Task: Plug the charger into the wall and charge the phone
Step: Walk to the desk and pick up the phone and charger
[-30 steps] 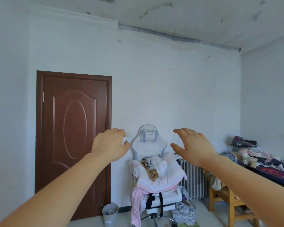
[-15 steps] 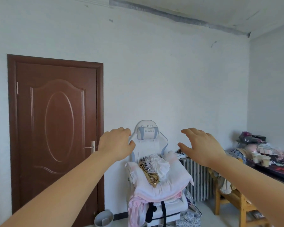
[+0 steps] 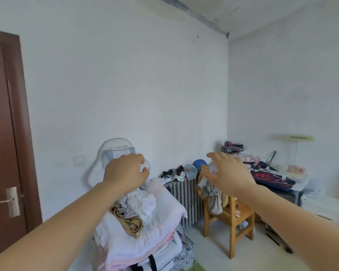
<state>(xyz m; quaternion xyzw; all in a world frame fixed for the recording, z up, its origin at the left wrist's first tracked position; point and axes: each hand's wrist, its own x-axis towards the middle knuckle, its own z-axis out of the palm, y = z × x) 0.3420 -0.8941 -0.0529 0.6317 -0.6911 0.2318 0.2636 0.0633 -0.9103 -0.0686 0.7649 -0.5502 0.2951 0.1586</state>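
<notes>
Both arms are stretched out in front of me. My left hand hangs with fingers loosely curled and holds nothing, in front of the chair's headrest. My right hand is spread open, palm down, also empty. A white wall plate sits on the wall left of the chair; I cannot tell whether it is a socket or a switch. A thin white cable lies on the dark mat of the desk at the right. I see no phone or charger clearly.
A white gaming chair piled with clothes stands just ahead. Behind it are a radiator with shoes on top and a wooden chair draped with clothes. A brown door is at the left. The desk is cluttered.
My view has swung to the right and downward: the door has slid to the left edge and the desk and room corner have come into view. Both hands stay raised and empty.
</notes>
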